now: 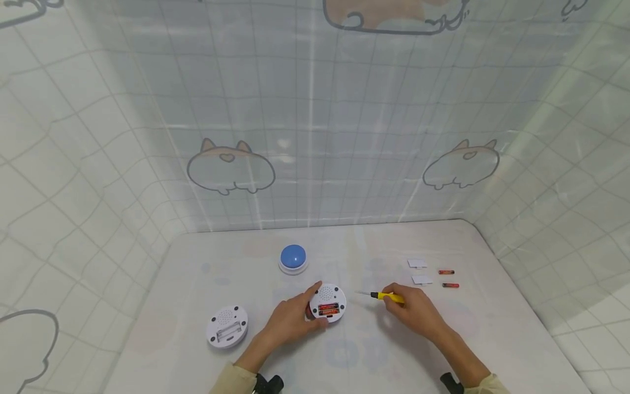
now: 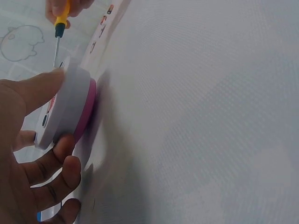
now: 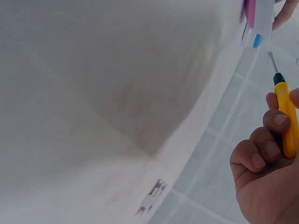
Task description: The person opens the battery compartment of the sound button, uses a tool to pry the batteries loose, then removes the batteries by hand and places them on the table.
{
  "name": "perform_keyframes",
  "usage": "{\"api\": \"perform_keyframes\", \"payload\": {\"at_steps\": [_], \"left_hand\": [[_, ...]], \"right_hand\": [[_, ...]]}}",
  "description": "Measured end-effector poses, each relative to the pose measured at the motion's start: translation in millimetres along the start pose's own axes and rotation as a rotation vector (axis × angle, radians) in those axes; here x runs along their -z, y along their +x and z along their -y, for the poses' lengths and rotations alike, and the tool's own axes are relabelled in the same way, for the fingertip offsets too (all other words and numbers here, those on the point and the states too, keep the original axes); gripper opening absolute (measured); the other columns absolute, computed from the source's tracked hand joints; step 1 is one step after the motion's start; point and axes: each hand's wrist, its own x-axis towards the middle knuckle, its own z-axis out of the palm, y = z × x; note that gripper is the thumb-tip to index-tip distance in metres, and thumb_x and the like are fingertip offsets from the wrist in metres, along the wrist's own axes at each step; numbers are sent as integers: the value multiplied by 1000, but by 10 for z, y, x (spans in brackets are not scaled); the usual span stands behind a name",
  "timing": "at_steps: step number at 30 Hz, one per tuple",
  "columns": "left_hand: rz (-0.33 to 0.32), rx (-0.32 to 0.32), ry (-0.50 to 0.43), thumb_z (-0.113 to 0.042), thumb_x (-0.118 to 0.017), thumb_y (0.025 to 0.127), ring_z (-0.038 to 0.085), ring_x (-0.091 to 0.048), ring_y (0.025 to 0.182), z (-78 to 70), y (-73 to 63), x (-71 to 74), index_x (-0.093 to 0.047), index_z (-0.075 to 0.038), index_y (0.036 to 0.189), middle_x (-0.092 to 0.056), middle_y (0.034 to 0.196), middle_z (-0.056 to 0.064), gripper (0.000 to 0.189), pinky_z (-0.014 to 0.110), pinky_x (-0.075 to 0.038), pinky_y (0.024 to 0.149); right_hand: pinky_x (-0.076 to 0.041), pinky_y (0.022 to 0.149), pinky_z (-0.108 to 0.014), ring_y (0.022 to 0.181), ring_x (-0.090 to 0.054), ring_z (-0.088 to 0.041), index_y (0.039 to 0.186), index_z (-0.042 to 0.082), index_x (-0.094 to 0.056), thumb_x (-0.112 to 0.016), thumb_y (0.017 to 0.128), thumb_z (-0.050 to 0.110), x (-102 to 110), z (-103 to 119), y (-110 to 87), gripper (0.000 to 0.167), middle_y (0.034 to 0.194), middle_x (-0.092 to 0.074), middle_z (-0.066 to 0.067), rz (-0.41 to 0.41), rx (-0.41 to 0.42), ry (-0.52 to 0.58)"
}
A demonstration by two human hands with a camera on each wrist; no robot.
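Note:
My left hand (image 1: 295, 316) grips a round white button unit (image 1: 326, 294) by its sides, thumb at the near edge. It lies upside down, its speaker holes and red-and-black batteries (image 1: 328, 309) facing up in the uncovered compartment. The left wrist view shows its pink dome (image 2: 88, 109) underneath, against the table. To the right, my right hand (image 1: 417, 311) holds a screwdriver (image 1: 391, 297) with a yellow handle and dark collar. Its metal tip (image 3: 270, 55) points left toward the unit, apart from it in the head view.
A second upturned white unit (image 1: 226, 316) with an uncovered battery slot lies at left. Behind my left hand stands a blue-domed button (image 1: 293, 256). At right are two small white covers (image 1: 421, 279) and two loose red batteries (image 1: 450, 285). Patterned curtains (image 1: 315, 137) surround the table.

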Motion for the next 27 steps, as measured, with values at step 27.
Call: {"api": "perform_keyframes", "payload": {"at_steps": [27], "left_hand": [[-112, -22, 2, -39, -64, 98, 4, -43, 58, 21, 22, -27, -48, -25, 150, -50, 70, -13, 56, 27, -33, 57]], "right_hand": [[-52, 87, -38, 88, -60, -9, 101, 35, -70, -79, 86, 28, -14, 281, -53, 18, 103, -71, 15, 48, 81, -111]]}}
